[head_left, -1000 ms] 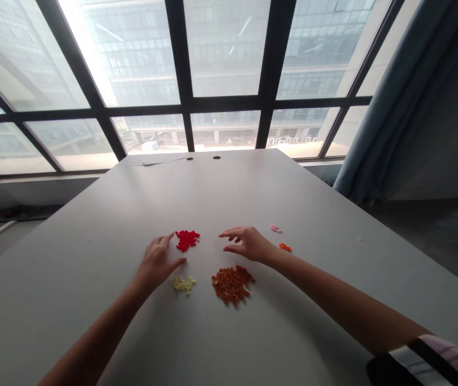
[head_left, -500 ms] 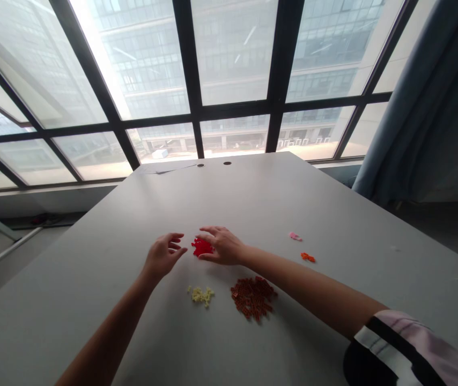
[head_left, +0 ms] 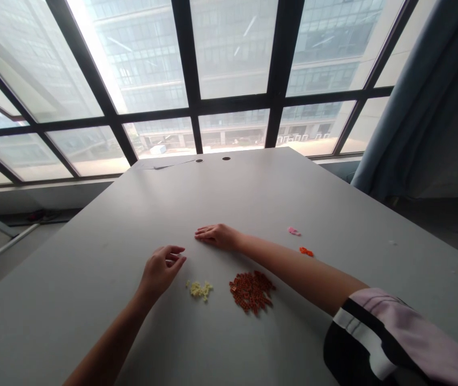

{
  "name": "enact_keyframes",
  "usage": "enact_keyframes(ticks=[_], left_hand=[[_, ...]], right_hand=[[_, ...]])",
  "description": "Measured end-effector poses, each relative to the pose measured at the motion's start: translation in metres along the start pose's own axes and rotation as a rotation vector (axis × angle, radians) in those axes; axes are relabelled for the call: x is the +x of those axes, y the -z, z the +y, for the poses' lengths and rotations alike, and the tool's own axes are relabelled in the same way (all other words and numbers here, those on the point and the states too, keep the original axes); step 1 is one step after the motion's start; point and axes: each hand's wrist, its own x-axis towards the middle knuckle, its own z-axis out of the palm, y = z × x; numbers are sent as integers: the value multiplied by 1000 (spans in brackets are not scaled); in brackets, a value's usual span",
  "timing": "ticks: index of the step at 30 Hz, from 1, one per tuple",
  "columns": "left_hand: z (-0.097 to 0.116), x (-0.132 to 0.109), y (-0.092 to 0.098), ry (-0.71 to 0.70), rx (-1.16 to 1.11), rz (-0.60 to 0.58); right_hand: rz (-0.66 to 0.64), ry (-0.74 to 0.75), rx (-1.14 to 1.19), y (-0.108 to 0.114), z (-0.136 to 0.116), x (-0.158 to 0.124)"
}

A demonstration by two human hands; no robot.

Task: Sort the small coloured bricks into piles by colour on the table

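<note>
In the head view, small loose pieces lie on the tabletop [head_left: 229, 193] in four separate groups, each of one colour: a large reddish-brown heap [head_left: 252, 292], a smaller pale yellow heap [head_left: 200, 291] beside it, and, further right, a few orange pieces [head_left: 305, 251] near some pink pieces [head_left: 294, 231]. So the separating by colour looks done for these four; the brown ones remain loosely piled. The left hand [head_left: 159, 271] is half curled, thumb and fingers slightly apart, with nothing visible in it, near the yellow. The right hand [head_left: 219, 236] stretches palm down, fingers together; its underside is hidden, so I cannot tell whether it covers anything.
</note>
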Motion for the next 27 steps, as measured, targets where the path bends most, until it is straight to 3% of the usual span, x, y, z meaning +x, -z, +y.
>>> enact_keyframes(ticks=[8,13,22,27], left_hand=[[9,-12,-7,-29,-13,15],[13,-14,-10,-28,-12,12],[14,-18,-9,-42,-12,6],[13,-19,-8,-46,-4,7]], right_hand=[[159,-158,-75,29,26,-34],[195,-215,-181,43,27,-46],[81,-326,-236,40,41,-45],[85,-311,-194,53,53,-53]])
